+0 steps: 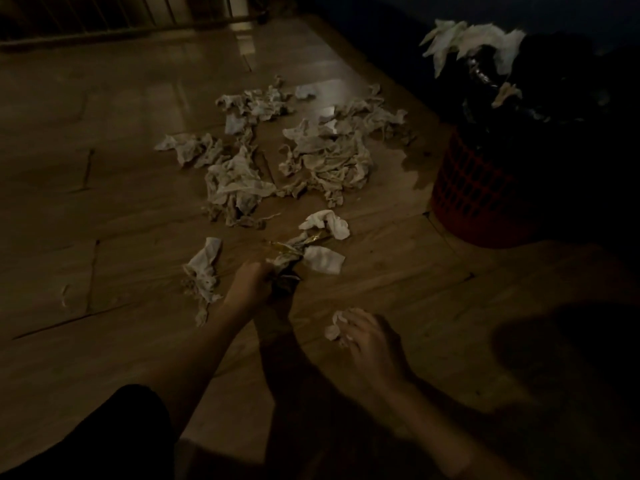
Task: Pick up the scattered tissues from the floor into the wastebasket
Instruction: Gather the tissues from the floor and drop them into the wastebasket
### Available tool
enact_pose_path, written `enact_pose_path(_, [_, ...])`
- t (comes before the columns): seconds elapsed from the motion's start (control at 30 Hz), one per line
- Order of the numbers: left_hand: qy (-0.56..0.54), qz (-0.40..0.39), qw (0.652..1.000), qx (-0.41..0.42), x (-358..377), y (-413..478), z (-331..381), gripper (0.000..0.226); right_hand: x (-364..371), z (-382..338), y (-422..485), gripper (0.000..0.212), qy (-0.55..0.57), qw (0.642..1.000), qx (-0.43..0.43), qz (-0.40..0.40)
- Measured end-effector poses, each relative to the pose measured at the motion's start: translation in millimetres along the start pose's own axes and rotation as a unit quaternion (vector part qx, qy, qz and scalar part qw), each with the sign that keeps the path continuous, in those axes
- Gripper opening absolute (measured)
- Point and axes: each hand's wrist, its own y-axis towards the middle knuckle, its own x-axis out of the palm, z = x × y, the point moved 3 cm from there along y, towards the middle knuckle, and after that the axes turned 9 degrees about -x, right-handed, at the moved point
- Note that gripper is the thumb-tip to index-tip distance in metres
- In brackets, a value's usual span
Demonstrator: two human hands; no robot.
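Several crumpled white tissues (311, 157) lie scattered over the wooden floor in the dim room. My left hand (251, 282) is closed on a bunch of tissues mixed with a shiny gold wrapper (294, 251) at floor level. My right hand (369, 336) grips a small crumpled tissue (337, 327) just above the floor. The red mesh wastebasket (471, 188) with a black liner stands at the right, with white tissues (478, 39) hanging over its rim. More loose tissues (204, 268) lie just left of my left hand.
A railing or slatted frame (114, 15) runs along the far top left. A dark wall (381, 36) borders the floor behind the basket. A dark shadow (554, 344) covers the floor at the lower right. Bare floor (69, 133) stretches to the left.
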Motion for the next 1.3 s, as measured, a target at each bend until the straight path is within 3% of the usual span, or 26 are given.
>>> enact_pose_path(0.17, [-0.001, -0.001, 1.000, 0.000, -7, -14, -4, 0.020, 4, 7, 13, 0.024, -0.018, 0.998, 0.046, -0.047])
enact_pose_path(0.37, [-0.077, 0.067, 0.995, -0.018, -38, -26, -31, 0.011, -16, 2, 96, 0.017, 0.078, 0.989, 0.128, 0.015])
enact_pose_path(0.47, [-0.080, 0.097, 0.988, -0.088, -56, -29, -53, 0.039, -10, -6, 143, 0.016, 0.100, 0.990, 0.101, 0.014])
enact_pose_path(0.57, [-0.054, 0.016, 0.981, -0.186, -58, -29, -75, 0.084, 12, -16, 173, 0.026, 0.081, 0.993, 0.065, -0.054])
enact_pose_path(0.63, [-0.070, -0.034, 0.979, -0.190, -52, -28, -79, 0.092, 36, -19, 172, 0.032, 0.069, 0.988, 0.048, -0.129])
enact_pose_path(0.73, [-0.024, -0.099, 0.980, -0.169, -43, -25, -79, 0.076, 64, -12, 148, 0.036, 0.031, 0.982, 0.060, -0.177])
enact_pose_path(0.8, [0.013, -0.107, 0.981, -0.161, -43, -27, -75, 0.044, 65, -7, 133, 0.033, -0.025, 0.987, 0.070, -0.139])
enact_pose_path(0.87, [0.023, -0.068, 0.986, -0.154, -44, -34, -68, 0.027, 60, -8, 121, 0.029, -0.043, 0.993, 0.066, -0.089])
enact_pose_path(0.93, [0.044, -0.063, 0.988, -0.137, -41, -44, -61, 0.021, 54, -11, 115, 0.024, -0.048, 0.996, 0.055, -0.047])
enact_pose_path(1.07, [0.039, -0.075, 0.990, -0.113, -36, -59, -51, 0.015, 39, 2, 120, 0.015, 0.031, 0.993, 0.107, -0.038])
enact_pose_path(1.3, [-0.064, 0.022, 0.994, -0.080, -44, -53, -12, 0.010, -16, 39, 95, 0.016, 0.050, 0.987, 0.144, -0.043])
